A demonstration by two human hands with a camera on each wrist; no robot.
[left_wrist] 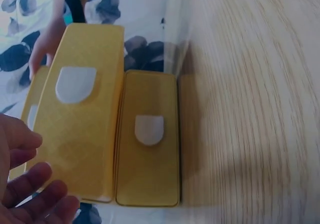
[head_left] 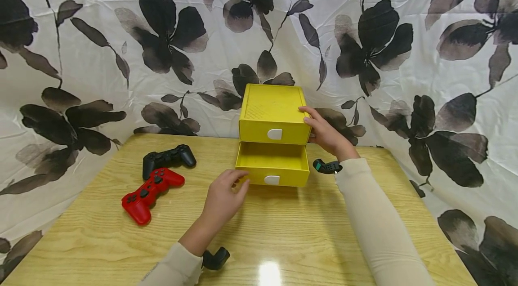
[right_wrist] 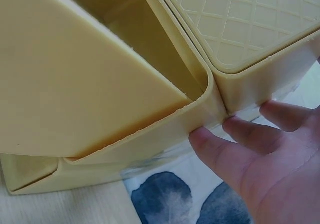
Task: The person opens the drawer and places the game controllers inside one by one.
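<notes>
A yellow drawer unit with white tab handles stands at the table's back. Its middle drawer is pulled out, and the part of its inside that shows holds nothing. Below it, the bottom drawer is closed in the left wrist view; the top drawer is closed too. My left hand is at the left front corner of the pulled-out drawer, fingers loosely bent and holding nothing. With extended fingers, my right hand rests against the unit's right side, one fingertip at the top edge.
On the left of the wooden table lie a black game controller and, nearer me, a red game controller. A white cloth with dark flowers hangs right behind the drawer unit.
</notes>
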